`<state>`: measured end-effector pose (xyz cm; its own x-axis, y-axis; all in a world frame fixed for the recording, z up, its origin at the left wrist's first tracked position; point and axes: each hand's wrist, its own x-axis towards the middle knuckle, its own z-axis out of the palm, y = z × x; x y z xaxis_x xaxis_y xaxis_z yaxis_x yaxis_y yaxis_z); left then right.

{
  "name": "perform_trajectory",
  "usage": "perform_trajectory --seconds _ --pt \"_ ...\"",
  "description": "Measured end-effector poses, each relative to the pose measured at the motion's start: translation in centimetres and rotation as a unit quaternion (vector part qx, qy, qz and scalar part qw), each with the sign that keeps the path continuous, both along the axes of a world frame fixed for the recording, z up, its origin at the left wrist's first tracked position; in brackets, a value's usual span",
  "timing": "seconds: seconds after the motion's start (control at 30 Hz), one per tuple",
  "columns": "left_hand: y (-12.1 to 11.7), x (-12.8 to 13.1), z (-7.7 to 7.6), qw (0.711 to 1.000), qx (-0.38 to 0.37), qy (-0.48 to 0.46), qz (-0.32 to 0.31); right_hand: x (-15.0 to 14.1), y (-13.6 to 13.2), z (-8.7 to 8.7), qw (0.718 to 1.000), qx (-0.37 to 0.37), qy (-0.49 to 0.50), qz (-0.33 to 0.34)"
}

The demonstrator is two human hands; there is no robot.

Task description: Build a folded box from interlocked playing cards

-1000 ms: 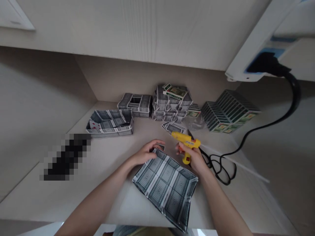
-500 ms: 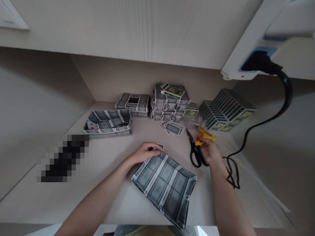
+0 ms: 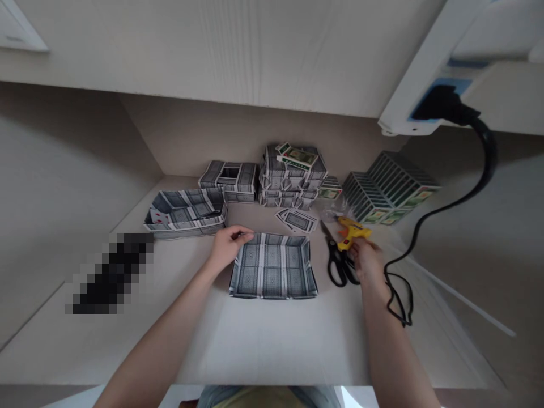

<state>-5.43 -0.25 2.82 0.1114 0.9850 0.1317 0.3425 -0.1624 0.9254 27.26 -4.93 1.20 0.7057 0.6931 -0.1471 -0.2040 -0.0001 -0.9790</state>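
A shallow open tray (image 3: 272,266) made of grey patterned playing cards rests on the table in front of me. Its upper left corner is pinched between the thumb and fingers of my left hand (image 3: 229,249). My right hand (image 3: 366,258) is closed around the handle of a yellow hot glue gun (image 3: 353,231), whose nozzle points up and left. Black-handled scissors (image 3: 338,266) lie just left of that hand, partly behind the gun. Loose playing cards (image 3: 301,221) are spread beyond the tray.
A deeper card box (image 3: 187,218) stands at left, with stacked card boxes (image 3: 293,175) and another card box (image 3: 238,178) behind. Card packs (image 3: 382,192) fill the right back. A black cord (image 3: 450,209) hangs from a power strip (image 3: 425,96). An overhead panel (image 3: 233,51) hangs low.
The tray has turned square to me and moved farther off, lying flatter. My left hand went left with its corner. The glue gun has tilted more upright in my right hand.
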Motion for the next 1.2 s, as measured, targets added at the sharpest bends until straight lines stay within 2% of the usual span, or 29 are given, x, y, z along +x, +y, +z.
perform_trajectory --seconds 0.2,0.27,0.33,0.43,0.53,0.63,0.73,0.83,1.03,1.2 --pt "0.7 -0.3 -0.6 0.998 -0.025 -0.059 -0.013 -1.3 0.2 0.3 0.994 -0.011 -0.104 0.000" --pt "0.6 -0.2 -0.7 0.996 -0.043 -0.074 -0.025 -2.6 0.1 0.5 0.988 -0.010 -0.149 0.026" --pt "0.4 0.0 -0.6 0.994 -0.062 -0.083 -0.037 -4.2 -0.3 0.7 0.969 0.007 -0.240 0.060" --pt "0.0 0.3 -0.3 0.991 -0.082 -0.095 -0.048 -6.8 -1.2 0.6 0.948 0.048 -0.282 0.142" --pt "-0.2 0.5 0.0 0.983 -0.107 -0.126 -0.075 -8.6 -1.9 0.2 0.930 0.052 -0.237 0.277" --pt "-0.4 0.6 0.3 0.975 -0.132 -0.151 -0.091 -8.7 -1.9 -0.2 0.907 0.022 -0.229 0.352" --pt "-0.5 0.5 0.5 0.976 -0.141 -0.144 -0.086 -7.8 -1.6 -0.1 0.890 0.016 -0.235 0.390" --pt "-0.5 0.4 0.5 0.978 -0.134 -0.127 -0.093 -7.2 -1.4 0.5 0.885 0.011 -0.224 0.409" --pt "-0.7 0.6 0.6 0.982 -0.122 -0.099 -0.108 -7.3 -1.5 0.8 0.908 -0.003 -0.164 0.385" --pt "-0.8 0.8 0.4 0.985 -0.108 -0.086 -0.103 -7.5 -1.3 0.8 0.913 -0.004 -0.170 0.370"
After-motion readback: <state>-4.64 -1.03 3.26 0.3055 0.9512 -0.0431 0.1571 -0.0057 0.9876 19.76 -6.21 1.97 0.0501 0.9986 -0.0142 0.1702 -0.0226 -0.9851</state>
